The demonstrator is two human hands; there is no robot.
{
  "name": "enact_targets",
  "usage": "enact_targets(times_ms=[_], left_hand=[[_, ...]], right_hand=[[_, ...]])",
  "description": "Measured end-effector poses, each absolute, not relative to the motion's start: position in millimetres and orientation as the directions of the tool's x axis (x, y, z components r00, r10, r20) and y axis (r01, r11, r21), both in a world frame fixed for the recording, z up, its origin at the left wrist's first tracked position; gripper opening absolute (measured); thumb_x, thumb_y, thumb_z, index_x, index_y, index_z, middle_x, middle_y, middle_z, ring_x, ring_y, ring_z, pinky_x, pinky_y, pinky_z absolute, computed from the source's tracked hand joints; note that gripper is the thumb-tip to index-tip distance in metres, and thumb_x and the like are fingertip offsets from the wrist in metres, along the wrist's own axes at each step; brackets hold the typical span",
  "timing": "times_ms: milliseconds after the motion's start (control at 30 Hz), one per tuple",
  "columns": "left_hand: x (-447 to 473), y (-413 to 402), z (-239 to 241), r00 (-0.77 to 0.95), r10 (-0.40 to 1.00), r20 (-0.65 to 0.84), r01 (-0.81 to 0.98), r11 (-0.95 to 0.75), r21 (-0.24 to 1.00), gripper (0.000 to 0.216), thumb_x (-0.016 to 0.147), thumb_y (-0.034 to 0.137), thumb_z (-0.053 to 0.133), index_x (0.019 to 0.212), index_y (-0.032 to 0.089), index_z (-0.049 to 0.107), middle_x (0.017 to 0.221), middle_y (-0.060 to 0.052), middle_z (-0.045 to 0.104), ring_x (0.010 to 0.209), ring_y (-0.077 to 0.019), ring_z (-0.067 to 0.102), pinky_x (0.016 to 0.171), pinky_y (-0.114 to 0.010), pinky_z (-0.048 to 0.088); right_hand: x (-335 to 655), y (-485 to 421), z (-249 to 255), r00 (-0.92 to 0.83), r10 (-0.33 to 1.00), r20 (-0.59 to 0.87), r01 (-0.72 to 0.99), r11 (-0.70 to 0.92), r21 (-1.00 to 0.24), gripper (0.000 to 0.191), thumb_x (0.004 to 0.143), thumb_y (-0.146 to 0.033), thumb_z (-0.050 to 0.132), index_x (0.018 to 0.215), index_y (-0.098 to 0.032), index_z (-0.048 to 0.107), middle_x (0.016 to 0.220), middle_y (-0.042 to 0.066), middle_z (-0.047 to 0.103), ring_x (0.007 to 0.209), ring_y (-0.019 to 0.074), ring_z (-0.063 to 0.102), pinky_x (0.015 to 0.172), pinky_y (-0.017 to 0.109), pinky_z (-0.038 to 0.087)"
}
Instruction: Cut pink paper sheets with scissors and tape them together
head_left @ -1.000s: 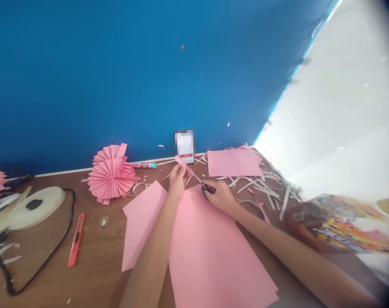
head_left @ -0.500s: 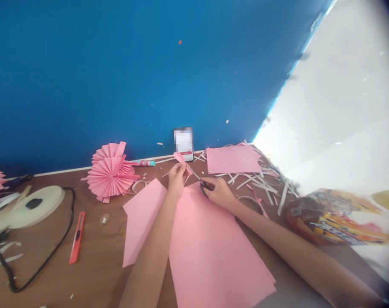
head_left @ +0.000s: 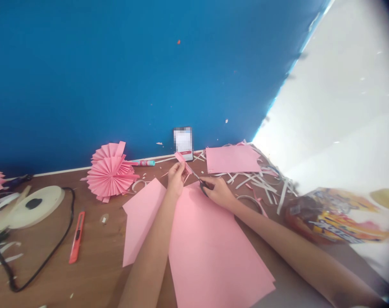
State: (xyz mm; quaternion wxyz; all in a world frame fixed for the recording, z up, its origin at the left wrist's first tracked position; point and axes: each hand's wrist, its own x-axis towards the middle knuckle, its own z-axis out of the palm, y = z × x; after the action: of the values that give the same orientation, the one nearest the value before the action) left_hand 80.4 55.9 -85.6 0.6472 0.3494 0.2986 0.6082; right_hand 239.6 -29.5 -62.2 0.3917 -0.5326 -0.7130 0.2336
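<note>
My left hand [head_left: 176, 177] is closed on a small folded strip of pink paper [head_left: 180, 157], which sticks up past the fingertips. My right hand [head_left: 219, 191] grips the dark handles of a pair of scissors [head_left: 203, 185], whose blades reach left to the strip by my left fingers. Whether the blades are parted there is too small to tell. Beneath both forearms lie large pink paper sheets [head_left: 210, 252], with another pink piece [head_left: 143, 222] angled out to the left. Behind my hands a phone [head_left: 183, 141] leans upright against the blue wall.
Pink pleated paper rosettes [head_left: 111, 175] stand at the back left, beside a pink and teal tube [head_left: 146, 163]. A red cutter [head_left: 77, 237], a black cable [head_left: 70, 222] and a pale round object [head_left: 43, 205] lie left. White paper strips [head_left: 261, 184], a pink sheet [head_left: 233, 159] and a printed packet [head_left: 335, 216] are right.
Almost nothing differs. Both hands keep their hold on the pink strip and the scissors, with only a very slight shift of the view.
</note>
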Motion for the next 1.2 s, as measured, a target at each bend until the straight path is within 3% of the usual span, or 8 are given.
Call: enact_targets(times_ms=[400,833,1200], left_hand=[[81.3,55.2,-85.0,0.078,0.996,0.043,-0.553,0.008,0.833,0.026,0.072,0.037,0.071,0.072,0.015,0.058,0.068,0.002,0.056,0.063,-0.0064,0.052,0.064,-0.019,0.044],[81.9,53.3,-84.3,0.107,0.991,0.082,-0.506,-0.017,0.863,0.027,0.076,0.038,0.068,0.071,0.015,0.055,0.064,0.002,0.054,0.062,-0.0076,0.052,0.067,-0.021,0.044],[81.6,53.8,-84.2,0.135,0.99,0.028,-0.485,0.042,0.874,0.029,0.074,0.04,0.07,0.071,0.015,0.056,0.064,0.002,0.053,0.06,-0.0073,0.05,0.064,-0.02,0.042]], right_hand=[[241.8,-27.8,-66.3,-0.122,0.947,0.298,0.626,0.306,-0.717,0.033,0.076,-0.02,0.051,0.103,-0.02,0.071,0.06,-0.002,0.059,0.055,0.012,0.047,0.056,0.022,0.039],[239.4,-28.8,-64.6,-0.114,0.956,0.27,0.539,0.288,-0.791,0.034,0.074,-0.019,0.053,0.102,-0.016,0.071,0.071,0.001,0.067,0.062,0.0144,0.056,0.06,0.024,0.044],[240.3,-28.0,-65.4,-0.117,0.954,0.277,0.542,0.295,-0.787,0.033,0.075,-0.019,0.052,0.102,-0.017,0.071,0.066,-0.001,0.063,0.055,0.0115,0.049,0.055,0.022,0.039]])
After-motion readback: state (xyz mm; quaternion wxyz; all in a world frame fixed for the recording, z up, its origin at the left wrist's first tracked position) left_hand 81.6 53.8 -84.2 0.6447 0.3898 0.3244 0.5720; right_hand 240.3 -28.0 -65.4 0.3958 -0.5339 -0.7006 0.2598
